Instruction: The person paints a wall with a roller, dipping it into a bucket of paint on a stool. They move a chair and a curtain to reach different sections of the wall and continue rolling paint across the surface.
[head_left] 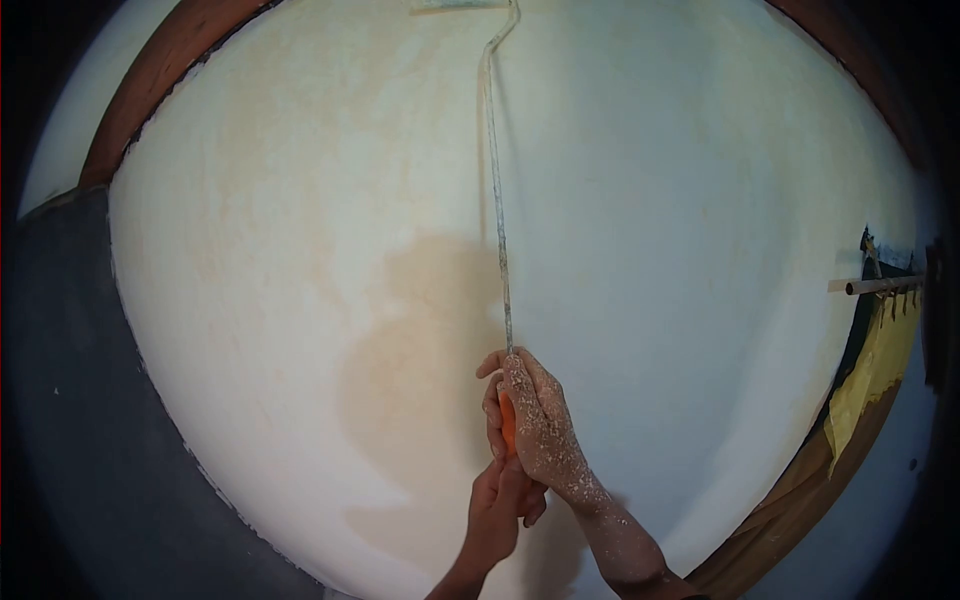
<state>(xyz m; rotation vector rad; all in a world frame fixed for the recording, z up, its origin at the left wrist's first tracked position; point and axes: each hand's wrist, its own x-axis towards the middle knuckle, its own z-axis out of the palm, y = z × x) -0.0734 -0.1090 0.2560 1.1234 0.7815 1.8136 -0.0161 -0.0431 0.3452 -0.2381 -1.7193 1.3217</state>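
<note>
A paint roller (462, 4) on a long, paint-spotted metal rod (499, 200) reaches up to the top edge of the view, against a pale wall. Its orange handle (508, 425) shows between my hands. My right hand (537, 415), speckled with white paint, is closed round the upper part of the handle where the rod enters. Just below and to the left, my left hand (497, 500) wraps the lower part of the handle. Some fingertips are hidden behind the grip.
The pale wall (640, 250) fills the middle. A dark grey wall (60, 400) borders it at left, with reddish-brown trim (150, 85) above. At right, a rod (880, 286) carries yellow cloth (868, 385), with brown cloth (790, 530) below.
</note>
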